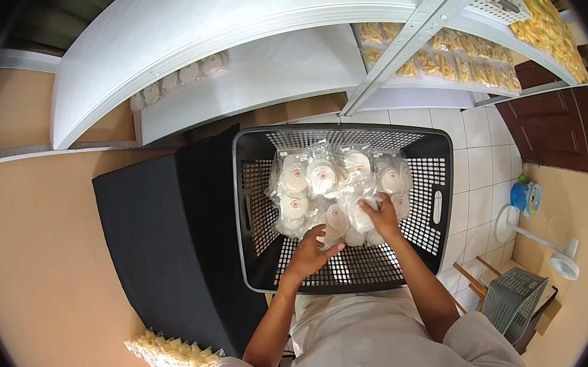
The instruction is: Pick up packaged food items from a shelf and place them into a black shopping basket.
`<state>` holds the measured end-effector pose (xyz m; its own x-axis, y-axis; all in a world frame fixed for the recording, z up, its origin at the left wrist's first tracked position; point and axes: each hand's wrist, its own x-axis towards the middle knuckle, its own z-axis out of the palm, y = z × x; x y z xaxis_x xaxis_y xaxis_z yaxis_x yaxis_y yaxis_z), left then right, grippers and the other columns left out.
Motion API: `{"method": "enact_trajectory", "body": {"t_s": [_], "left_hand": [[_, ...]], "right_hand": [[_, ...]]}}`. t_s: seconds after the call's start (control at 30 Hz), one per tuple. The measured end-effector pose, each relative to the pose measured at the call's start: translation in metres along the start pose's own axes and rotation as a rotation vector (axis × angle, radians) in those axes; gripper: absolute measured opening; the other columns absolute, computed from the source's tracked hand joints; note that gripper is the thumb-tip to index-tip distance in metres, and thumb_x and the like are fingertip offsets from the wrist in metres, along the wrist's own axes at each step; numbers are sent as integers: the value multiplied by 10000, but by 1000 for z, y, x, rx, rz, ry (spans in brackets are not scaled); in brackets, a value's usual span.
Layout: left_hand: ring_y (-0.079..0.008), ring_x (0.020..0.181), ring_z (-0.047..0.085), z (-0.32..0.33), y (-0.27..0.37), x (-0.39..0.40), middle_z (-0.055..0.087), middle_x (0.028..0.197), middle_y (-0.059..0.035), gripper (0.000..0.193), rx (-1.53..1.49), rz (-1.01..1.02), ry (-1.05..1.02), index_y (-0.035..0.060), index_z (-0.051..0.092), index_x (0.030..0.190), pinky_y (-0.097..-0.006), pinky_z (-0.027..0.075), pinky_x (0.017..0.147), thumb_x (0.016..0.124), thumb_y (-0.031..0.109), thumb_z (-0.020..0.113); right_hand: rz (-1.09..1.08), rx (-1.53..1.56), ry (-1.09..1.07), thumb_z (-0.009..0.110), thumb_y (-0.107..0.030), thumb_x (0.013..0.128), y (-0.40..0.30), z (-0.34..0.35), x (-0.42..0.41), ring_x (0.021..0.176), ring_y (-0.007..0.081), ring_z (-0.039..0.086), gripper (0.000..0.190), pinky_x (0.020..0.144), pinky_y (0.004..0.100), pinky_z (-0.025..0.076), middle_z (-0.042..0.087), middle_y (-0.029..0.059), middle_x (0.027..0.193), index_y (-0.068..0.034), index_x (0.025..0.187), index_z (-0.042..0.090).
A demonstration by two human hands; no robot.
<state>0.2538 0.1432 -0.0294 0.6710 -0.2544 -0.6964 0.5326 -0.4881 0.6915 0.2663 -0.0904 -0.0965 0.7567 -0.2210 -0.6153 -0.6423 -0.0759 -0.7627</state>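
Note:
A black plastic basket (261, 286) with perforated walls stands before me. Inside lie several clear plastic bags of round white crackers (293, 175), some with a small orange and red mark. My right hand (385, 218) grips one clear bag (361, 218) of the white rounds near the basket's right front part. Fingers spread, my left hand (310, 253) hovers over the front of the basket, left of that bag, with nothing in it. The contents beneath both hands are partly hidden.
Black cloth covers a block-like surface (152, 238) on the left. White shelves (263, 76) ahead carry bagged white rounds (190, 73) and bags of yellow sticks (451, 65). A grey basket (516, 300), a white standing fan (563, 265) and a brown door (555, 113) are at right.

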Motion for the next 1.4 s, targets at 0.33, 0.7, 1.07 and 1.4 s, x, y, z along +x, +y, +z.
{"method": "enact_trajectory", "body": {"t_s": [0.33, 0.7, 1.07, 1.4], "left_hand": [[-96, 953, 586, -166, 50, 36, 638, 1025, 4, 220, -335, 475, 277, 16, 622, 1145, -260, 488, 849, 929, 52, 648], [-189, 786, 626, -506, 29, 217, 688, 1036, -68, 380, -157, -24, 658, 112, 668, 1201, -363, 534, 632, 885, 318, 621], [-282, 1154, 590, -526, -7, 380, 604, 1321, -94, 643, -71, 291, 715, 126, 546, 1350, -414, 473, 1013, 819, 460, 690], [-287, 1154, 584, -437, -20, 402, 607, 1309, -101, 638, -417, 503, 510, 123, 533, 1357, -437, 477, 1001, 846, 483, 661]], "right_hand": [[-739, -514, 172, 694, -178, 873, -147, 28, 31, 1093, 346, 566, 388, 943, 397, 450, 584, 188, 1179, 7, 1192, 574], [-128, -450, -337, 688, -498, 823, -297, 296, 295, 1054, 248, 599, 717, 812, 375, 512, 572, 153, 1257, -36, 1344, 516], [-151, -316, -198, 693, -504, 831, -288, 451, 416, 1191, 281, 526, 788, 944, 407, 473, 519, 173, 1330, -59, 1429, 438], [-299, -239, -215, 692, -490, 839, -238, 341, 400, 1199, 281, 521, 754, 965, 405, 459, 518, 174, 1337, -75, 1422, 456]]}}
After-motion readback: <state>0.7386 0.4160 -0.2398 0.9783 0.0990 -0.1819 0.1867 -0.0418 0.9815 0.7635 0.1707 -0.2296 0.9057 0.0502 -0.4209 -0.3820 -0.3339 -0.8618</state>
